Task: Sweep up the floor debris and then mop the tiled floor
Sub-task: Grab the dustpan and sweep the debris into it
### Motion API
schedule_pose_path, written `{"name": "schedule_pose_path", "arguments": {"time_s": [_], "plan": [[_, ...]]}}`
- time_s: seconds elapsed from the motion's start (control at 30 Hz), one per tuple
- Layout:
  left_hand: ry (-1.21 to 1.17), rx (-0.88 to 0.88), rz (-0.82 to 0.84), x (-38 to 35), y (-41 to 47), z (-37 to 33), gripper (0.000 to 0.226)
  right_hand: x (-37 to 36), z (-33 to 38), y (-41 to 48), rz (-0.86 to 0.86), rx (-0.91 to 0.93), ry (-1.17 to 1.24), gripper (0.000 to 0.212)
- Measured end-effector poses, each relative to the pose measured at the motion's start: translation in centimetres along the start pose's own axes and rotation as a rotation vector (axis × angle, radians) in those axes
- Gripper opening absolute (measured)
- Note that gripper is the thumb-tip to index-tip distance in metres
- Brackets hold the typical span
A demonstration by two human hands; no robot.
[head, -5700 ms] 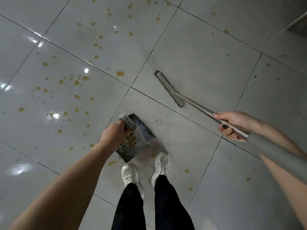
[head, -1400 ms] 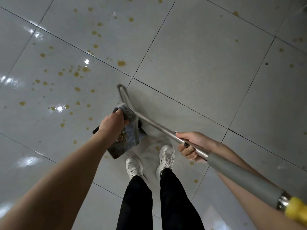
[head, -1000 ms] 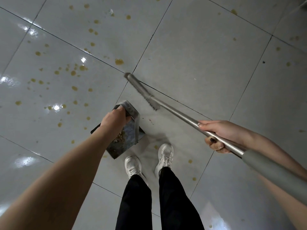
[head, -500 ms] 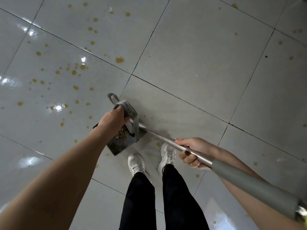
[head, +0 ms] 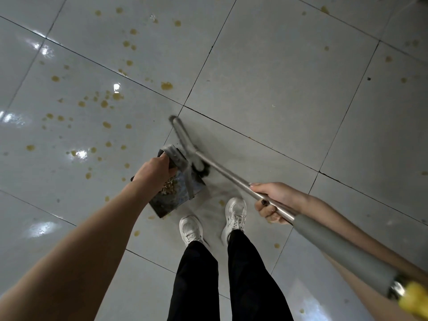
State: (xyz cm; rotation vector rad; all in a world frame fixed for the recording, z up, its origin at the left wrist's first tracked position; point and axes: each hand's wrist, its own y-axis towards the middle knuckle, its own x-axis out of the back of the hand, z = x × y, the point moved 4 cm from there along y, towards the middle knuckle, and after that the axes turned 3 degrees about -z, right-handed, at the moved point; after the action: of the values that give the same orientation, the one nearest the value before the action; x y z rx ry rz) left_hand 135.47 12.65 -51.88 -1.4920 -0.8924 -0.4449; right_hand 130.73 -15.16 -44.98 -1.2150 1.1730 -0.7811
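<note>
My left hand (head: 155, 170) grips the handle of a dark metal dustpan (head: 171, 200) standing on the tiled floor just ahead of my feet. A small heap of brownish debris (head: 169, 187) lies inside it. My right hand (head: 271, 200) is closed around the metal shaft of a broom (head: 228, 177). The broom head (head: 185, 144), blurred, lies on the floor right at the dustpan's far right edge. Yellow-brown spots (head: 166, 85) dot the tiles to the left and ahead.
My two white shoes (head: 214, 224) and black trouser legs stand directly behind the dustpan. The broom's grey grip and yellow end (head: 414, 300) run to the lower right. The glossy grey tiles (head: 278, 72) with dark grout lines spread all around.
The broom head has swung out from over the dustpan to the floor beside its far right edge. My right hand moved right and away from my body. The dustpan stayed put.
</note>
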Motion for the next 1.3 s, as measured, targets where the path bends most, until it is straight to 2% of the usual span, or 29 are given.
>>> {"name": "schedule_pose_path", "arguments": {"time_s": [0.17,0.2,0.3,0.43,0.47,0.53,0.57,0.63,0.73,0.83,0.93,1.03,1.2,1.27,1.3], "plan": [[-0.01,-0.011,-0.025,-0.4,-0.2,0.3,0.032,-0.2,0.7,-0.2,0.175,-0.054,0.044,0.041],[-0.01,-0.01,-0.029,-0.4,-0.3,0.5,0.032,0.5,0.8,-0.9,0.158,-0.038,0.053,0.039],[-0.009,0.001,-0.021,-0.5,-0.4,1.0,0.033,2.5,1.3,-2.9,0.012,0.087,-0.058,0.015],[-0.018,0.01,0.008,-0.4,-0.6,1.0,0.033,1.9,1.7,-2.9,-0.103,0.14,-0.087,0.012],[-0.019,0.013,0.012,-0.4,-0.6,1.0,0.033,1.3,1.6,-2.6,-0.096,0.106,-0.07,0.013],[-0.017,0.014,0.01,-0.3,-0.8,1.0,0.032,0.4,1.0,-1.9,-0.063,0.002,-0.057,0.032],[-0.014,0.011,0.008,-0.2,-0.9,1.0,0.032,0.1,0.8,-1.7,-0.038,-0.025,-0.047,0.035],[-0.001,0.011,0.017,0.0,-1.1,1.1,0.032,0.2,0.6,-1.6,0.027,-0.029,0.012,0.028],[0.022,0.025,0.05,0.1,-1.4,1.4,0.034,0.8,0.5,-2.2,0.106,-0.01,0.116,0.028],[0.022,0.035,0.064,0.2,-1.6,1.7,0.036,1.1,0.7,-2.7,0.061,0.088,0.046,0.012],[0.022,0.029,0.064,0.5,-2.1,2.6,0.032,1.2,1.4,-2.8,0.003,0.167,-0.02,0.015],[0.02,0.017,-0.006,1.4,-3.6,4.4,0.029,1.1,2.2,-3.5,-0.024,0.196,0.052,0.015],[-0.075,0.039,-0.312,5.4,-6.8,7.4,0.019,1.3,2.9,-4.2,-0.079,0.253,0.061,0.009],[-0.084,0.045,-0.319,6.9,-7.8,7.4,0.022,1.0,3.0,-4.7,-0.117,0.258,0.047,0.004],[-0.059,0.036,-0.282,7.4,-8.2,7.0,0.022,0.8,3.0,-5.0,-0.136,0.236,0.048,0.01]]}}
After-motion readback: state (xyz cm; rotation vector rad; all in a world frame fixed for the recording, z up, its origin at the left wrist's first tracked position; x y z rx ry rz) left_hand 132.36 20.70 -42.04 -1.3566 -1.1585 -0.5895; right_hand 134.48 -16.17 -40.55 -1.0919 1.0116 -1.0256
